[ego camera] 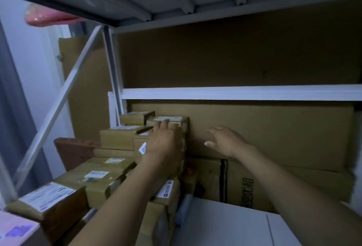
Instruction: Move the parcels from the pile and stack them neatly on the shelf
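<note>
Head view only. Placing step, judged near its end: top parcel (pixel 169 120) set on the stack (pixel 117 167) at the left end of the shelf (pixel 235 92), close against the cardboard backing (pixel 274 128). Left hand (pixel 164 144) on that parcel, fingers laid fairly straight over its top and front edge, pressing or squaring rather than gripping, as far as can be seen. Right hand (pixel 228 141) spread wide, holding nothing, hovering just right of the parcel and in front of the backing; touching it or not, cannot tell.

Next move, as a judgement: calls for a light nudge to bring the parcel flush with its neighbours, then a clean release without dragging it, then a return to the pile for another. Calls also for care with height: several tiers of small boxes, apt to topple rightward, unbraced on that side.

Hidden or unclear:
- Pile out of view altogether.
- Left thumb behind the hand.
- Lower tiers partly covered by the left forearm.
- Labels too blurred to read.
- Flat printed box (pixel 244 185) lying lower right, partly crossed by the right arm.
- Pink thing (pixel 45 16) at top left, too blurred to name.
- Dim light throughout, wide-angle bend at the edges.
</note>
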